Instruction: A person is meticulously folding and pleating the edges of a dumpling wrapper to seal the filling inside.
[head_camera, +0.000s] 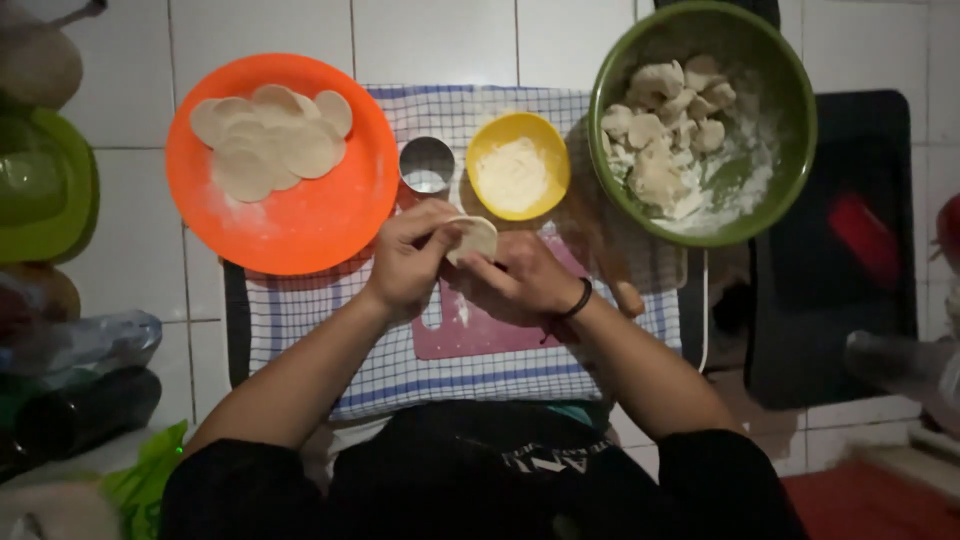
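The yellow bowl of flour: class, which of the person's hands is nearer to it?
Right. The right hand sits just below the yellow bowl; the left hand lies further left, under the metal cup.

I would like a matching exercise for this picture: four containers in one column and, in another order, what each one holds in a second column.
Containers:
1. orange plate
2. yellow bowl
3. green bowl
4. small metal cup

Contents:
A. irregular lumps of dough in loose flour
B. flat round dough discs, overlapping
C. a little pale liquid or powder at the bottom; I cannot tell which
D. a heap of pale, crumbly filling

Pairs: 1-B, 2-D, 3-A, 4-C.

Both hands, left hand and right hand, hold one more dough disc above the pink board.
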